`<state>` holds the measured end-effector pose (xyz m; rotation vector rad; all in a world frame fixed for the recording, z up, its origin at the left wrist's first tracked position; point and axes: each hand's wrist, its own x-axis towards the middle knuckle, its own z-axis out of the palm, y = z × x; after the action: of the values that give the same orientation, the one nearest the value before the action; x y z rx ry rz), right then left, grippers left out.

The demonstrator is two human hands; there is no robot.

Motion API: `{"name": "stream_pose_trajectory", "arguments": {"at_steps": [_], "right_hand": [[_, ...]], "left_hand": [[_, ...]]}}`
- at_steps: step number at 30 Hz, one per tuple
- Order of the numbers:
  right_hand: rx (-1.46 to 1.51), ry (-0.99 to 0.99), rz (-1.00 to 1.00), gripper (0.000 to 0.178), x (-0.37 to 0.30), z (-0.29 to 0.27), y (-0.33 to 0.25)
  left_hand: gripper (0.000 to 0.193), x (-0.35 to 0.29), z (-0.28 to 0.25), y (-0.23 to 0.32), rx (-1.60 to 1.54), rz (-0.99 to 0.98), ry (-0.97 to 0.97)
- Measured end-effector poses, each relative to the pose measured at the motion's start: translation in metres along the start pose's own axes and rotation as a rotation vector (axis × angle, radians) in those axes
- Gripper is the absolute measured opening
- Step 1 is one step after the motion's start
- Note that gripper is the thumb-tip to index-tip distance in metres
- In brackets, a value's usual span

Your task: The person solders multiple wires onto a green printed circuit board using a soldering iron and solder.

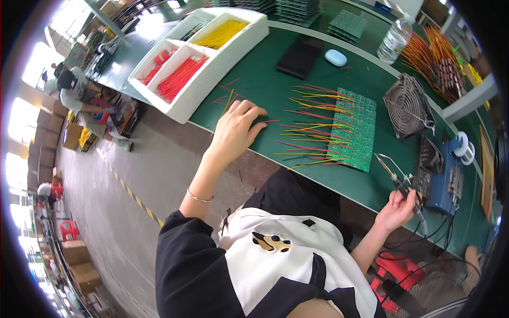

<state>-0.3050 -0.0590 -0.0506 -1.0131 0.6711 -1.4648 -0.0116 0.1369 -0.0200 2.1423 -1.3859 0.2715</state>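
Observation:
My left hand (237, 129) is over the table's front edge, fingers curled, with a thin red wire (272, 121) sticking out at its thumb and fingertips. Beside those fingers lie loose red and yellow wires (230, 99). My right hand (396, 210) grips a soldering iron (403, 185), whose tip points up and left toward the green circuit board panel (363, 130). From the panel's left part, rows of red, yellow and dark wires (313, 127) stretch out across the green table.
A white foam box (183, 112) holds red and yellow wires in compartments. Behind the panel are a black phone-like slab (299, 57), a light blue oval object (335, 58) and a plastic bottle (396, 40). To the right stand a small fan (407, 106), a blue soldering station (446, 175) and a solder spool (465, 148).

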Motion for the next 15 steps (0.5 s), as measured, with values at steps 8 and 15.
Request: {"name": "stream_pose_trajectory", "arguments": {"at_steps": [8,15], "right_hand": [[-0.018,0.005,0.015,0.017,-0.005,-0.001,-0.002],[-0.018,0.031,-0.012,0.016,-0.003,-0.008,-0.003]], "left_hand": [[0.006,0.009,0.011,0.001,0.135,0.092,-0.07],[0.015,0.015,0.022,0.075,-0.375,0.146,0.11]]}}
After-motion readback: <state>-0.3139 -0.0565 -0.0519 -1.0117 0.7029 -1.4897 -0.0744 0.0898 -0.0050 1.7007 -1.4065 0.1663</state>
